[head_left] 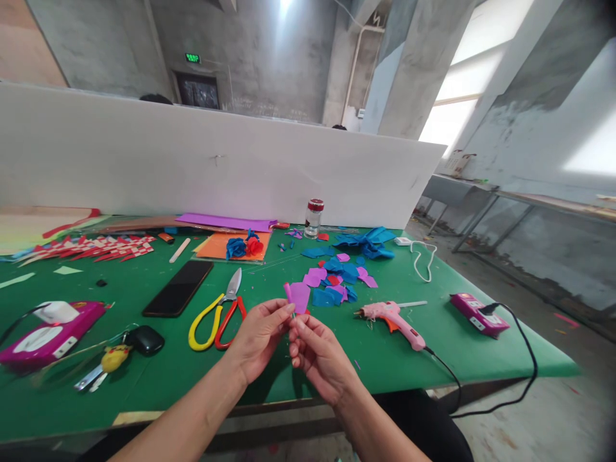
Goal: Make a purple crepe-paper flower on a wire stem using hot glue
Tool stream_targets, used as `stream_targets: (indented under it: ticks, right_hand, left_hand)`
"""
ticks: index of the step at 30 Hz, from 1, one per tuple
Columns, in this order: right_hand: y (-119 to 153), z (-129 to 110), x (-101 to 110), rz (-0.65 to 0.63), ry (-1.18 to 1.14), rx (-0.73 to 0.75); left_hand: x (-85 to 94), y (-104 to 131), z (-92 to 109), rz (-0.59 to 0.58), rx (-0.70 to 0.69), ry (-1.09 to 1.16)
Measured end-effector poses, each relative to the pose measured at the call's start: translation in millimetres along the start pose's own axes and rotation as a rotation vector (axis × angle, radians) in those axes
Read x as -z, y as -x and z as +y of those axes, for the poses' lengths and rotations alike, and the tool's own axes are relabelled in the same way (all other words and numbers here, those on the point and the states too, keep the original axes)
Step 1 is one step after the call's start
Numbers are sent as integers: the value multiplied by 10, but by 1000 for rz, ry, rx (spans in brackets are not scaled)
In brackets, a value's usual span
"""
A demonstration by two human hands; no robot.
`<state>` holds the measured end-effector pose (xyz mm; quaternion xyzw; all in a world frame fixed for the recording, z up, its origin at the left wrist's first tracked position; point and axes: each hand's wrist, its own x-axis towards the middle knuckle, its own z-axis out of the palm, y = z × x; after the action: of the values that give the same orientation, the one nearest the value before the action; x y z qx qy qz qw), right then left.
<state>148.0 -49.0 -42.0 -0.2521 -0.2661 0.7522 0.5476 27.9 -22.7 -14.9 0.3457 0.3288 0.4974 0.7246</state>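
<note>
My left hand point(260, 333) is closed in a pinch at the lower end of a purple paper petal point(300, 298), whose left edge stands up as a small roll. Beside it my right hand point(320, 353) has thumb and fingers pinched together around a thin stem below the petal, mostly hidden by fingertips. Just beyond the hands lie loose blue paper pieces point(326, 297) and purple pieces point(315, 276). Scissors point(230, 308) with yellow and red handles rest left of my hands. A pink glue gun point(392, 316) lies to their right.
The green table point(158, 378) also carries a black phone point(179, 289), blue and red paper flowers point(235, 248), a red-lidded jar point(314, 218), keys with a yellow figure point(114, 358) and magenta power strips point(476, 314). A white board point(216, 160) stands across the back. The glue gun's cable hangs over the front edge.
</note>
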Motion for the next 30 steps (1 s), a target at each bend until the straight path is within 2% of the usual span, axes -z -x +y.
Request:
stream_targets:
  ticks: [11, 16, 21, 26, 30]
  right_hand:
    - [-6, -28, 26, 49, 95, 21]
    - [-18, -33, 8, 54, 126, 53]
    - [-12, -78, 15, 67, 120, 33]
    - [0, -66, 34, 61, 104, 27]
    - [-8, -40, 34, 70, 108, 21]
  left_hand:
    - [10, -12, -21, 48, -83, -96]
    - [16, 6, -23, 25, -61, -109]
    - [96, -47, 41, -11, -56, -127]
    - [127, -56, 102, -75, 11, -231]
    - [107, -34, 85, -27, 5, -233]
